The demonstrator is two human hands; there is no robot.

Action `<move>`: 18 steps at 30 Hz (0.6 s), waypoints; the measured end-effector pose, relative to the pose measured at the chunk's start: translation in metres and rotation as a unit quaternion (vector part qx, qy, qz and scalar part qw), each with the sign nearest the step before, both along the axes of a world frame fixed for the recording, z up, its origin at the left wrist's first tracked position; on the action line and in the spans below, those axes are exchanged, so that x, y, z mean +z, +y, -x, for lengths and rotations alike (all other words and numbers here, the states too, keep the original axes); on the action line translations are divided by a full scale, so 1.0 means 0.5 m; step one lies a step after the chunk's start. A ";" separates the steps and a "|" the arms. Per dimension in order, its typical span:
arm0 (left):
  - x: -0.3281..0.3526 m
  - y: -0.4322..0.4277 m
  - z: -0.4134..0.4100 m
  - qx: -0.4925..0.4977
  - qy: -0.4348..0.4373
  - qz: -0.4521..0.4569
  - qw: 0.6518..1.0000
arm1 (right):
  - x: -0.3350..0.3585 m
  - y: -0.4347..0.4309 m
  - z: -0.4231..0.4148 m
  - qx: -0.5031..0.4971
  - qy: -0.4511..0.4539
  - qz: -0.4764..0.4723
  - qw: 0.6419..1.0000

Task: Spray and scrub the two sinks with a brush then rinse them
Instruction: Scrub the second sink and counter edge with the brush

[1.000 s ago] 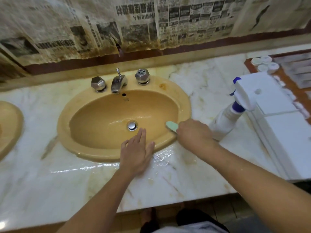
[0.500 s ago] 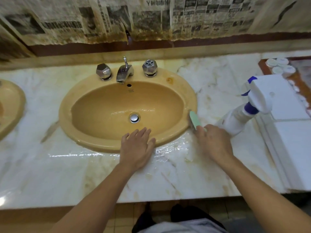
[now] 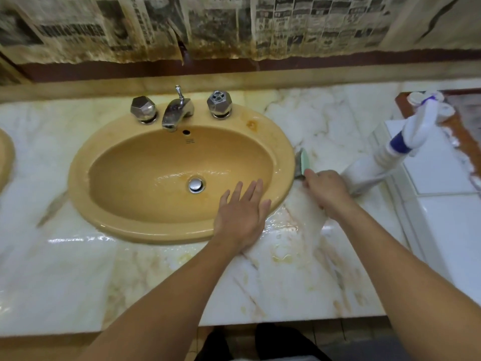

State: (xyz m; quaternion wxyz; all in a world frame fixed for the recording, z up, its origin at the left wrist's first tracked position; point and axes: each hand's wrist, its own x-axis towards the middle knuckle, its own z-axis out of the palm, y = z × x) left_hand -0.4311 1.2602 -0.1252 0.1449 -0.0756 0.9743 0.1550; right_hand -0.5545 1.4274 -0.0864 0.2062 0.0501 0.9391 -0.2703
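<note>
Right now the right hand (image 3: 326,190) grips the handle of the green-backed brush (image 3: 302,164), whose head sits at the outer right edge of the yellow sink (image 3: 83,168), where rim meets the marble bench (image 3: 286,277). The left hand (image 3: 242,212) lies flat with fingers straight, palm braced on the near rim. The step looks like scrubbing the rim's seam; to do it well, keep the bristles angled into the joint, work in short strokes following the curve, and lean on the braced palm for steady pressure. A brown stain (image 3: 252,124) near the right tap (image 3: 219,104) probably wants extra passes. The spray bottle (image 3: 385,162) stands just beside the scrubbing hand, so a wide elbow swing could topple it. Only the edge of the second sink (image 3: 5,157) shows at far left.
</note>
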 end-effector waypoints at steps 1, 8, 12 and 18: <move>-0.001 0.003 0.005 -0.001 0.001 0.000 1.000 | 0.003 -0.002 0.003 0.010 0.013 -0.008 1.000; -0.006 0.014 0.030 0.009 -0.002 -0.011 1.000 | 0.000 0.020 -0.100 0.046 0.050 -0.059 0.996; -0.005 0.015 0.037 0.007 -0.006 -0.015 1.000 | 0.014 -0.002 -0.046 0.027 0.048 -0.058 0.997; -0.011 0.016 0.041 0.034 -0.012 -0.022 0.999 | 0.082 -0.027 -0.065 0.151 0.109 -0.185 0.965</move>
